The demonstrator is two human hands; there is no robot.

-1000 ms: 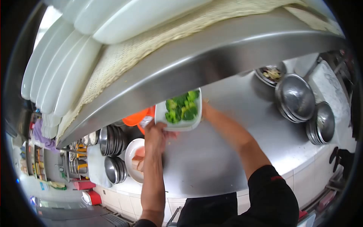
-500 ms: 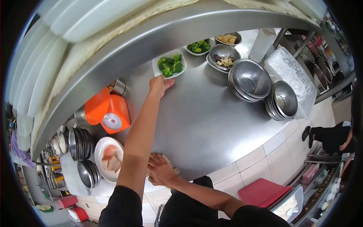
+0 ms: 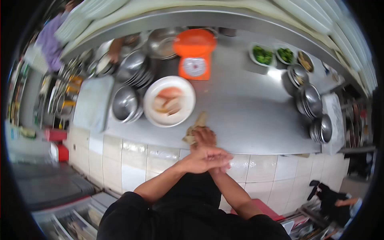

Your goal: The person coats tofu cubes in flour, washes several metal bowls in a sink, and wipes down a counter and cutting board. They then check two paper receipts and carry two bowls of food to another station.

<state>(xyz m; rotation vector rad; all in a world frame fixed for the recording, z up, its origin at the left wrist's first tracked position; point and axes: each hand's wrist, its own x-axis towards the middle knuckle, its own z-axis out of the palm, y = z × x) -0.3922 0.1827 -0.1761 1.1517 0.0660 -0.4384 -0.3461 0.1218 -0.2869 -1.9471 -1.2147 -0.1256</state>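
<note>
Close to the table's front edge, my right hand (image 3: pixel 205 137) presses on a crumpled tan cloth (image 3: pixel 189 138), its fingers bunched over it on the steel. My left hand (image 3: pixel 208 159) is drawn in near my body and overlaps my right wrist in this view. Its fingers are stretched out and nothing is in them. Left of the cloth stands a white plate (image 3: pixel 150 114) with pale, pinkish slabs of food (image 3: pixel 173 105) on it. Behind that plate is an orange kitchen scale (image 3: pixel 195 67) with a round dial and an orange pan.
Two dishes of broccoli (image 3: pixel 262 55) stand at the back right. Stacked metal bowls (image 3: pixel 311 100) line the right end; more bowls (image 3: pixel 125 103) are left of the plate. A steel shelf edge (image 3: pixel 240 16) runs overhead. Another person (image 3: pixel 340 206) is at the lower right.
My left hand has left the broccoli dish and come back to my right wrist. My right hand stays on the cloth. The view has swung left.
</note>
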